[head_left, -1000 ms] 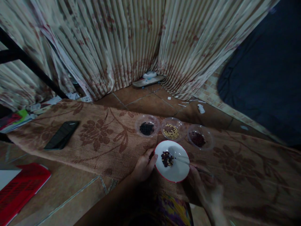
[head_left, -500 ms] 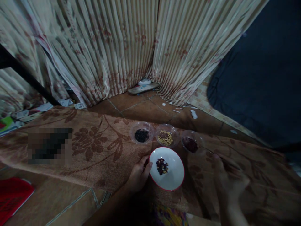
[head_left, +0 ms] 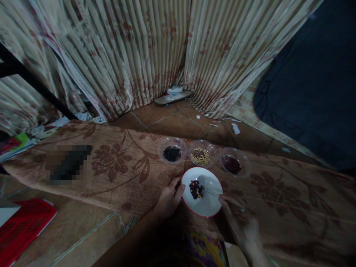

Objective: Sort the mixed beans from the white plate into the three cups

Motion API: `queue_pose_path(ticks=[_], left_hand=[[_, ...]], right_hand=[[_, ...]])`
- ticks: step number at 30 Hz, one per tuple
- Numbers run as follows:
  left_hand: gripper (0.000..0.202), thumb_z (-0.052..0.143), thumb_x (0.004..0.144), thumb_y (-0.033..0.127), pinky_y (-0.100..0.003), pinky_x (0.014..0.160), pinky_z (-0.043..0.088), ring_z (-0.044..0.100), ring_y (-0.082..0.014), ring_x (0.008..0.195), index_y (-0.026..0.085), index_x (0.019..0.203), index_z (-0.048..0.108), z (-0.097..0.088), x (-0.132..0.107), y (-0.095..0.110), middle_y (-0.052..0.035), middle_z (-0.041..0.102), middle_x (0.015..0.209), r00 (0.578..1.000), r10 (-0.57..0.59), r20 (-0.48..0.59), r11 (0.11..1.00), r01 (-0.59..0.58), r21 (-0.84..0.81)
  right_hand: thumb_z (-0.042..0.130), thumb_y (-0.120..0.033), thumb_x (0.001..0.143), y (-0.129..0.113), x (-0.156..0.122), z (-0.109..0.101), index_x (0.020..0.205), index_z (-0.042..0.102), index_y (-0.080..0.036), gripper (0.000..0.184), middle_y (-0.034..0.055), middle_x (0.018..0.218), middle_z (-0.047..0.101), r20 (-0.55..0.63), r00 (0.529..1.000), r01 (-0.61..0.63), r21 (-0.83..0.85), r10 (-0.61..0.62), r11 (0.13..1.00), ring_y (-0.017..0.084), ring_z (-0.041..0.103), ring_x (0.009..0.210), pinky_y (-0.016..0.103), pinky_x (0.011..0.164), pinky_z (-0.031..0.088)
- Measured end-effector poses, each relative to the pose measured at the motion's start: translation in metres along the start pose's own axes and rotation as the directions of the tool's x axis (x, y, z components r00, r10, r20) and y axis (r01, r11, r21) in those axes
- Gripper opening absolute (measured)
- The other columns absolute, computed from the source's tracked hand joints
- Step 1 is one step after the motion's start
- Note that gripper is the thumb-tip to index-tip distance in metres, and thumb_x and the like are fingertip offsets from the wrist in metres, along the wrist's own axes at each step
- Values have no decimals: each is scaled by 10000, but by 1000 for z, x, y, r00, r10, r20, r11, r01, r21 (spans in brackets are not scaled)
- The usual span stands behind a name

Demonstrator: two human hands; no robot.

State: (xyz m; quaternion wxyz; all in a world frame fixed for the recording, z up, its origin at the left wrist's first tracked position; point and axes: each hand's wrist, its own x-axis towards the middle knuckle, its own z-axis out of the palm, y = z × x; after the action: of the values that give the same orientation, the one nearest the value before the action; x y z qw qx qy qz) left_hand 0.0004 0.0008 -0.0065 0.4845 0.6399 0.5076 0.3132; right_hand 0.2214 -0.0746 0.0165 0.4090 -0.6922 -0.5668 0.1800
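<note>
My left hand (head_left: 169,198) grips the left rim of a white bowl (head_left: 210,205) with a red edge, thumb on top. Inside lies a small heap of mixed dark and yellow beans (head_left: 196,189). My right hand (head_left: 236,217), partly blurred, is closed round the handle of a thin metal spoon (head_left: 213,192), whose tip reaches down to the beans. Behind the bowl stand three clear plastic cups: one with black beans (head_left: 171,154), one with yellow beans (head_left: 200,156) and one with dark red beans (head_left: 231,164).
A brown flowered cloth (head_left: 150,174) covers the long low table. Beyond it, a skateboard (head_left: 174,97) and white scraps (head_left: 235,128) lie on the tiled floor before striped curtains (head_left: 155,48). A red item (head_left: 30,222) is at lower left, a pixelated dark object (head_left: 69,165) on the cloth.
My right hand has moved left from beside the red bean cup, bringing the spoon into the bowl. My left hand keeps its hold on the rim. The view has shifted slightly.
</note>
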Motion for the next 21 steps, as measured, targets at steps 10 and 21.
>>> queue_pose_path(ticks=[10, 21], left_hand=[[330, 411, 921, 346, -257, 744, 465, 626, -167, 815, 188, 1182, 538, -1, 0, 1, -40, 684, 954, 1000, 22, 11, 1000, -22, 0], [347, 419, 911, 356, -265, 752, 477, 634, -174, 808, 194, 1191, 544, -1, 0, -1, -41, 696, 969, 1000, 2, 7, 1000, -2, -20]], right_hand=[[539, -364, 859, 0, 5, 6, 853, 682, -227, 198, 57, 916, 691, 18, 988, 153, -91, -152, 984, 198, 643, 886, 339, 792, 509], [550, -380, 847, 0, 2, 8, 841, 680, -219, 207, 60, 905, 696, 4, 996, 89, -65, -89, 994, 196, 653, 861, 332, 768, 528]])
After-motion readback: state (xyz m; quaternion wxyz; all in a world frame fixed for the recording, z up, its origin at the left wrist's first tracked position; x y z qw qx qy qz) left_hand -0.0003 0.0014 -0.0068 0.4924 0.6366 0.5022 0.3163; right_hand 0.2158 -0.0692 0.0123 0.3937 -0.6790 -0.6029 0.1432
